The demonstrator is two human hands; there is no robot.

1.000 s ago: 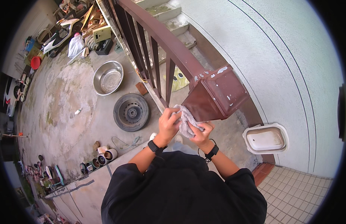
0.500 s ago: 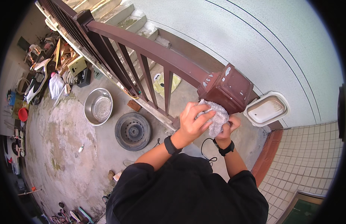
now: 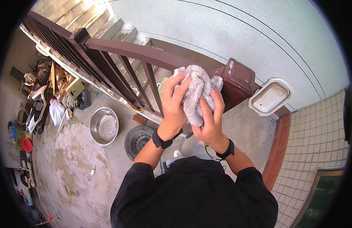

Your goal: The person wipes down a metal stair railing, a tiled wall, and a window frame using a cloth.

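Observation:
A bunched grey cloth point(image 3: 198, 91) is held between my two hands, in front of the brown stair railing point(image 3: 145, 53). My left hand point(image 3: 174, 102) grips its left side, fingers curled over the fabric. On the lower right side, my right hand point(image 3: 212, 117) clasps it with fingers bent. The cloth hides part of the handrail where it meets the square brown newel post point(image 3: 238, 78), whose paint is chipped at the top. Whether the cloth touches the rail I cannot tell.
On the concrete floor to the left stand a steel basin point(image 3: 103, 126) and a wheel point(image 3: 138, 142), partly behind my left arm. A white plastic tub point(image 3: 271, 97) lies by the wall at right. Concrete steps point(image 3: 122, 30) rise beyond the railing; clutter point(image 3: 65, 91) lines the far left.
Both hands have moved up and left with the cloth, from the newel post's near side to before the handrail. The cloth is now spread wider between them, and the view has shifted a little.

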